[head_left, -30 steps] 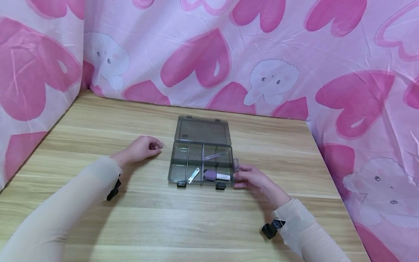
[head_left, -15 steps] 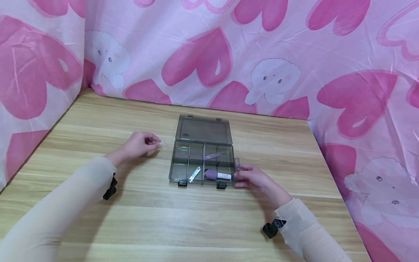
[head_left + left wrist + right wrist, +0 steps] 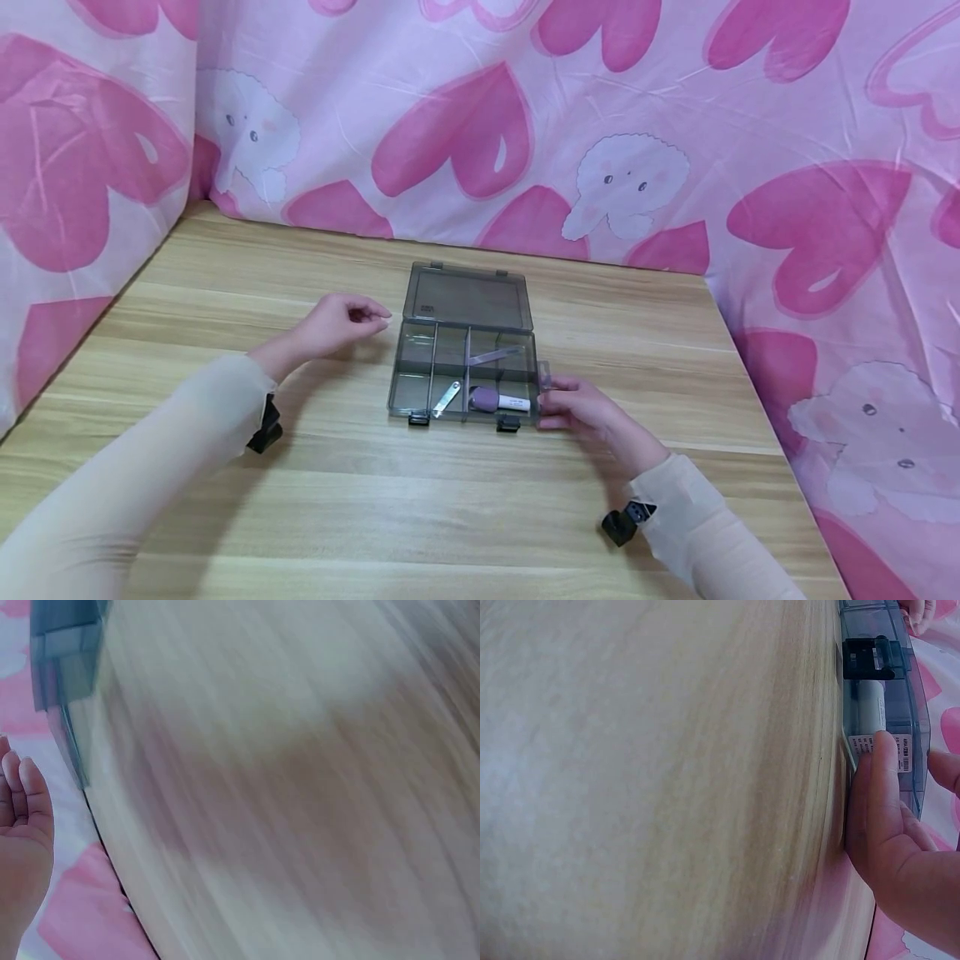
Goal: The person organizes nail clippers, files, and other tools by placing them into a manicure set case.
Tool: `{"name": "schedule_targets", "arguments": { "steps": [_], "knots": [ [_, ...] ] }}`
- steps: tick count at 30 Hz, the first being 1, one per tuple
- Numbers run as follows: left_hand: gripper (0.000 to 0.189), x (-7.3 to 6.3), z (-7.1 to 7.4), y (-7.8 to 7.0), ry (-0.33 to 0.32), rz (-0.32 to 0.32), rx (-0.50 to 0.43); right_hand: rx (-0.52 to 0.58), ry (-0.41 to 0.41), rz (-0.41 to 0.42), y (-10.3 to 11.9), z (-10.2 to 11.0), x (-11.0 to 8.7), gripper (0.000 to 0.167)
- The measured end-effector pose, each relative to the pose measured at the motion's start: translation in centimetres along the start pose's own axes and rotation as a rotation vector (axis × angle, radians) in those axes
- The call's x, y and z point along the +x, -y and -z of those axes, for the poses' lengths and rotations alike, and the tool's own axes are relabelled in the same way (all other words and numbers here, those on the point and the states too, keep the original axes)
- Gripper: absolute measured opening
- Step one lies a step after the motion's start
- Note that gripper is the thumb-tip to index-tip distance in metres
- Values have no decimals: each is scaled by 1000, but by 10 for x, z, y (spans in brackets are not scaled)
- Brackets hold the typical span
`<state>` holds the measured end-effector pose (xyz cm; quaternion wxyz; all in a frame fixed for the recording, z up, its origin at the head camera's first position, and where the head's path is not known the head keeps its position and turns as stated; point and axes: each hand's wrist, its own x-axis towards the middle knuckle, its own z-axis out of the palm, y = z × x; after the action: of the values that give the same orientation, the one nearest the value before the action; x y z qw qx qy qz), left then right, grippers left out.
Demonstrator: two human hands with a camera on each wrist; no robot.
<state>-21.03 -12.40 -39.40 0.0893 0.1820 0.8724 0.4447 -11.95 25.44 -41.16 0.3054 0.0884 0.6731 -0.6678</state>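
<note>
Touching the right side of the gray box (image 3: 412,392), my right hand (image 3: 581,408) has its fingers out straight. The box sits in the middle of the frame on the wooden counter (image 3: 450,517). My left hand (image 3: 337,321) is near its left side, fingers bent; I can't tell if they pinch anything. Inside are a silver clipper (image 3: 446,400), a purple-and-white bottle (image 3: 486,399) right of it, and a purple stick (image 3: 491,357) higher up.

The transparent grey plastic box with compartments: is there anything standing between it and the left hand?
Nothing visible: in the head view, only light wood-grain tabletop shows between the left hand and the grey box.
</note>
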Motion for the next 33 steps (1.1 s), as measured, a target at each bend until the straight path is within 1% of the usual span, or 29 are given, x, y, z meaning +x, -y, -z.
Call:
{"name": "schedule_targets", "arguments": {
  "steps": [7, 13, 20, 25, 30, 32, 33],
  "knots": [
    [19, 9, -8, -19, 18, -37, -28, 4, 3, 1, -1, 1, 0, 55],
    [16, 15, -17, -32, 82, -65, -48, -1, 5, 1, -1, 2, 0, 59],
    [18, 25, -30, -40, 147, -82, -70, -4, 10, 3, -1, 2, 0, 61],
    [18, 30, -38, -45, 190, -102, -41, -4, 9, 0, -1, 1, 0, 60],
    [16, 33, -43, -47, 217, -183, -24, -5, 6, -1, 0, 1, -1, 59],
    [15, 34, -45, -48, 225, -204, -18, -7, 5, -2, 0, 1, -1, 59],
    [15, 35, -46, -49, 229, -202, -10, -8, 6, -2, 0, 1, -1, 60]
  ]
}}
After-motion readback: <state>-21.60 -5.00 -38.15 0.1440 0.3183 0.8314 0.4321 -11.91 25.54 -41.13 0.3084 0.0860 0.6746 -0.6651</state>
